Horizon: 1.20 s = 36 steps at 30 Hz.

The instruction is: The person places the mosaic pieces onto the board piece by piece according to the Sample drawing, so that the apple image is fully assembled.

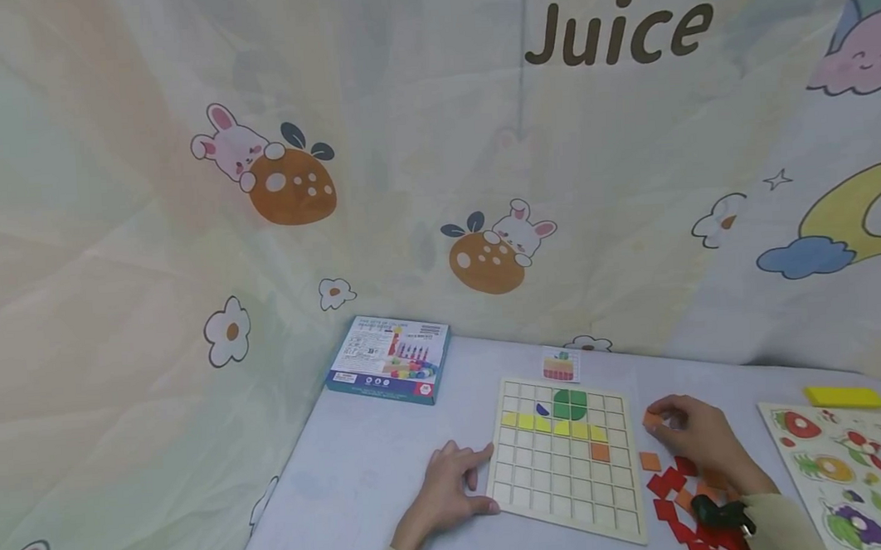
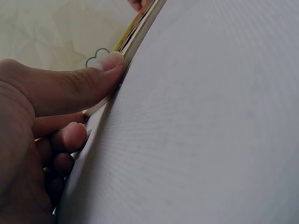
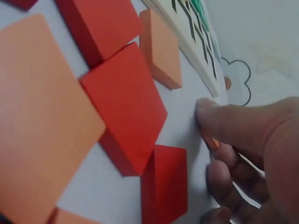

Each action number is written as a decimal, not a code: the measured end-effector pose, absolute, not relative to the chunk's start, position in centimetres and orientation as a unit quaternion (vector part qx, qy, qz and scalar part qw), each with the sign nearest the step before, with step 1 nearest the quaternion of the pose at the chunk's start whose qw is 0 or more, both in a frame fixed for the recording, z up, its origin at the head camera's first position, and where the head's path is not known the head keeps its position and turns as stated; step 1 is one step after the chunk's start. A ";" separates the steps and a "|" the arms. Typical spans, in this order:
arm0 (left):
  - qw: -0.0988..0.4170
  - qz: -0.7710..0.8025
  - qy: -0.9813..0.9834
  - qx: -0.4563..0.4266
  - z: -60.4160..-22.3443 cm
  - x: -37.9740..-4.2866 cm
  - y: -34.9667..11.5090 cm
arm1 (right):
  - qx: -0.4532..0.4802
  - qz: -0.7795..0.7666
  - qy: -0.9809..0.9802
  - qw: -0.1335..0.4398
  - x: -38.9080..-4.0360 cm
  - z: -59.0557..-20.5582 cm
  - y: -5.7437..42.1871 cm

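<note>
A light wooden grid board lies on the table. It bears a row of yellow tiles, a green rounded shape, a small dark blue piece and one orange square tile. My left hand touches the board's left edge with thumb and index finger, the thumb seen close in the left wrist view. Just right of the board, my right hand pinches an orange square tile, mostly hidden by the fingers in the right wrist view.
Loose red tiles and orange tiles lie scattered right of the board. A small picture card lies behind it. Farther off are a boxed set, a fruit puzzle board and a yellow block. Printed cloth hangs behind.
</note>
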State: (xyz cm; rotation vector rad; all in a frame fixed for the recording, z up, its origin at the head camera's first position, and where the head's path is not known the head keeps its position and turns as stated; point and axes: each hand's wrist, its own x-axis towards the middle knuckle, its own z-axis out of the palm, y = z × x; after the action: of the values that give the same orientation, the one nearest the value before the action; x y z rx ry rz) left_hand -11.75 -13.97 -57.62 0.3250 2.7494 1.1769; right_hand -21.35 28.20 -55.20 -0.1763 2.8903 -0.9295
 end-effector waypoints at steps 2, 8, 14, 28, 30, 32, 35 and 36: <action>0.068 0.392 0.912 0.106 -57.6 -11.7 -13.9 | -0.054 -0.309 0.947 0.065 -21.3 -55.1 28.2; 0.068 0.391 0.912 0.102 -57.5 -11.7 -13.9 | -0.065 -0.292 0.950 0.087 -21.1 -54.7 28.0; 0.063 0.388 0.913 0.107 -57.5 -11.7 -13.9 | -0.063 -0.294 0.946 0.124 -21.0 -54.2 28.2; 0.054 0.383 0.915 0.115 -57.7 -11.7 -13.9 | -0.037 -0.345 0.934 0.080 -19.5 -54.4 28.1; 0.055 0.384 0.915 0.113 -57.7 -11.7 -13.9 | -0.027 -0.357 0.931 0.075 -19.3 -54.2 27.9; 0.056 0.385 0.914 0.111 -57.7 -11.7 -13.9 | -0.023 -0.368 0.927 0.071 -19.0 -54.1 27.4; 0.056 0.386 0.914 0.110 -57.8 -11.8 -13.9 | -0.031 -0.390 0.916 0.082 -18.4 -53.8 26.6; 0.055 0.385 0.914 0.110 -57.8 -11.8 -13.9 | -0.035 -0.395 0.914 0.088 -18.2 -53.8 26.3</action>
State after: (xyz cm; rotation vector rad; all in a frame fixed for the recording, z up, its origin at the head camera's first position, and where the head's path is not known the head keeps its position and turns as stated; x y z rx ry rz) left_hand -11.76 -13.95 -57.81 0.3349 2.7767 1.1702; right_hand -18.17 26.27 -53.81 -0.1043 2.7197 -1.1756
